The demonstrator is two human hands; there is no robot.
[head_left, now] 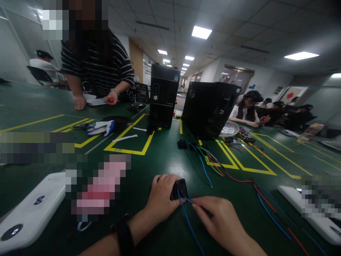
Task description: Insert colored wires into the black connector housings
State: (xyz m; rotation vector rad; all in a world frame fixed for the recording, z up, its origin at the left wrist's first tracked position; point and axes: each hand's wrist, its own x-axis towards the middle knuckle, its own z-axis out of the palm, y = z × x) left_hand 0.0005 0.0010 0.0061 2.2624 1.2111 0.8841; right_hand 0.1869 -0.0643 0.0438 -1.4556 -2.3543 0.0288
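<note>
My left hand [164, 195], with a black band at the wrist, grips a small black terminal block [181, 187] low over the green table. A blue wire [189, 225] runs from the block down toward the bottom edge. Between thumb and forefinger, my right hand [217, 217] pinches a short stretch of blue wire [188, 200] at the block's near right side. Whether that wire's end sits inside the block I cannot tell. Farther off lies another black block [182, 144], with loose blue, red and green wires [210, 160] beside it.
Two black computer towers [163, 96] [210, 108] stand at the back. Yellow tape [128, 152] marks the green table. White devices [34, 209] [306, 209] lie left and right, with a pink blurred item [102, 188] and gloves [101, 128] at left. A person in stripes [96, 67] stands opposite.
</note>
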